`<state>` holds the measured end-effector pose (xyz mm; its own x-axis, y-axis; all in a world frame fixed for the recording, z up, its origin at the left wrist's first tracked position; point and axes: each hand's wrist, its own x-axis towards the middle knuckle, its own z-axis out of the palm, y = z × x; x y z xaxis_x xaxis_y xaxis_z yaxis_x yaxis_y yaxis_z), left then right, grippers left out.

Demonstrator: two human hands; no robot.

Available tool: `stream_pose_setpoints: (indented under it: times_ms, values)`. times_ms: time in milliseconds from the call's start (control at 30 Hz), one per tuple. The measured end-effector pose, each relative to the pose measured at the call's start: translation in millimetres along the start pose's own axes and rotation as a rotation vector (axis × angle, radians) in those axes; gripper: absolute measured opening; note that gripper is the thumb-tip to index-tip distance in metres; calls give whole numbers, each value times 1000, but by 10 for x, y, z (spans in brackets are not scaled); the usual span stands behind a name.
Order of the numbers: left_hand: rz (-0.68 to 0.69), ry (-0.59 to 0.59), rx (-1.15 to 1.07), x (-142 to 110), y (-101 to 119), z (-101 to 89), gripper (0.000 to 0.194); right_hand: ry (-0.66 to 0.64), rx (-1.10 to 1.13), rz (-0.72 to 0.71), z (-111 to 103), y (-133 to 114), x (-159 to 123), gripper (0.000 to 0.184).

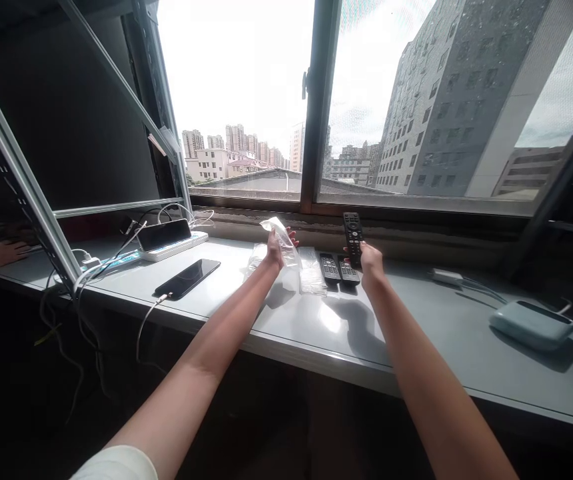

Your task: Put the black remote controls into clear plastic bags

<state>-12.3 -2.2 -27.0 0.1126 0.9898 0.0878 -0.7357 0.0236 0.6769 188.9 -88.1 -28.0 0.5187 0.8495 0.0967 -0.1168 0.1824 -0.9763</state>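
My left hand [275, 250] is closed on a clear plastic bag [281, 233], lifted over the table. In my right hand [370, 259] a black remote control [352, 233] stands upright, its buttons toward me. Between the hands, two more black remotes, a left one [330, 268] and a right one [348, 270], lie side by side on the table. Left of them lies a flat stack of clear plastic bags [311, 272]. More clear plastic [255, 259] rests behind my left hand, partly hidden by it.
A black phone [189, 278] with a white cable lies to the left on the table [416, 320]. Another phone [165, 233] rests on a white power strip [174, 247] by a metal shelf frame. On the right sits a light blue case [531, 325]. Another person's hand [4, 253] is far left.
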Motion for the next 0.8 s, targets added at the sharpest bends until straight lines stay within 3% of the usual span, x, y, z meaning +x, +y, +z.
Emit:
stream_pose_setpoints:
  times_ms: [67,167,333,467,700,800]
  values:
    - [-1,7,-3,-3,8,2,51,50,93,163,8,-50,-58,24]
    - [10,11,-3,-3,16,2,52,32,148,256,-12,-113,-117,30]
    - [5,19,-48,38,41,-39,51,-156,250,233,-73,-149,-117,37]
    - [56,71,-132,116,140,-136,51,-234,107,147,-50,-163,-154,28]
    - [148,164,-317,241,297,-327,57,-844,-335,-1,41,-234,-411,39]
    - [164,196,-341,293,322,-393,57,-986,-465,18,47,-234,-464,43]
